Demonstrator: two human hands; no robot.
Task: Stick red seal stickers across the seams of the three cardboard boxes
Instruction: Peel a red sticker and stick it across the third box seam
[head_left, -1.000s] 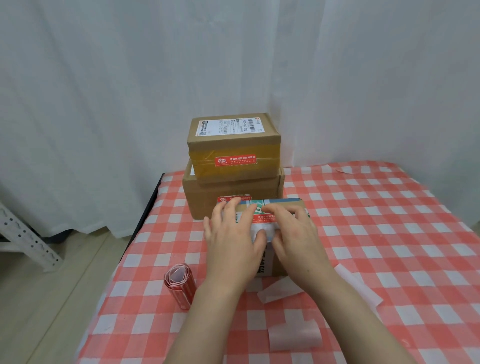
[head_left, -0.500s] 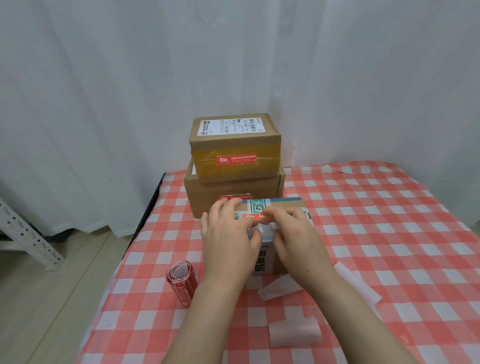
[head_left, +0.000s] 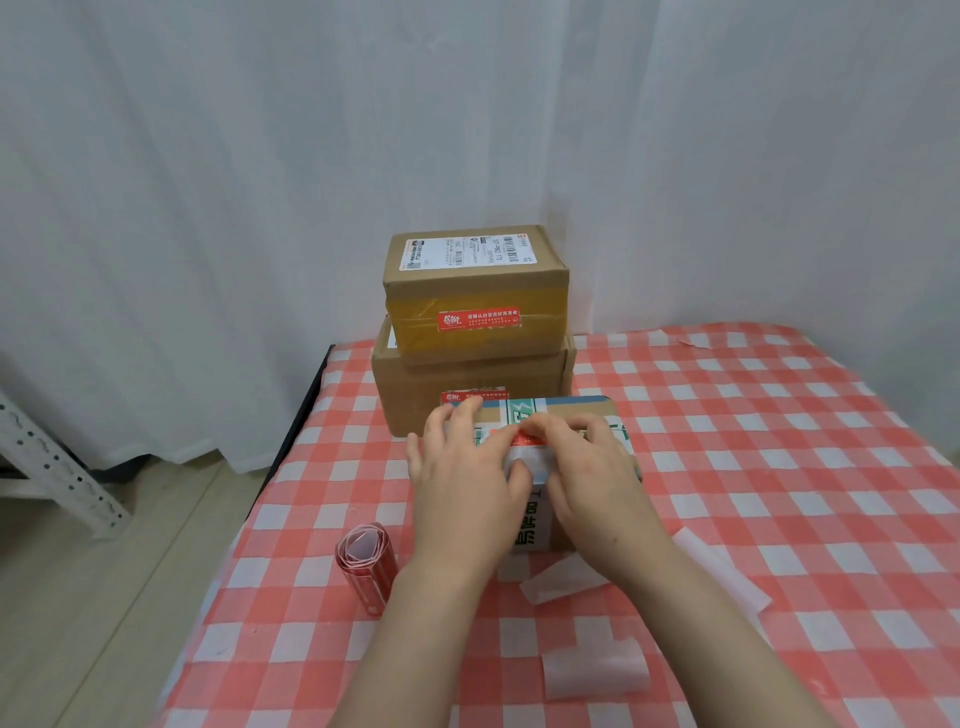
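Note:
A small printed cardboard box (head_left: 566, 410) stands in front of two stacked brown boxes. A red seal sticker (head_left: 527, 440) lies on its top, partly covered by fingers. My left hand (head_left: 462, 478) rests on the box's left side, fingers spread, index fingertip on the sticker. The bent fingertips of my right hand (head_left: 592, 473) press the sticker from the right. The top stacked box (head_left: 475, 286) has a red sticker (head_left: 478, 320) across its taped seam. The lower box (head_left: 415, 395) shows another red sticker (head_left: 470, 397) along its front.
A roll of red stickers (head_left: 363, 566) lies on the red checked tablecloth (head_left: 779, 467) left of my left forearm. White backing strips (head_left: 595, 667) lie near my arms. The table's left edge drops to the floor, and a white curtain hangs behind.
Both hands stay on the front box. Their fingertips have drawn closer together over the red sticker, which shows less than a second ago.

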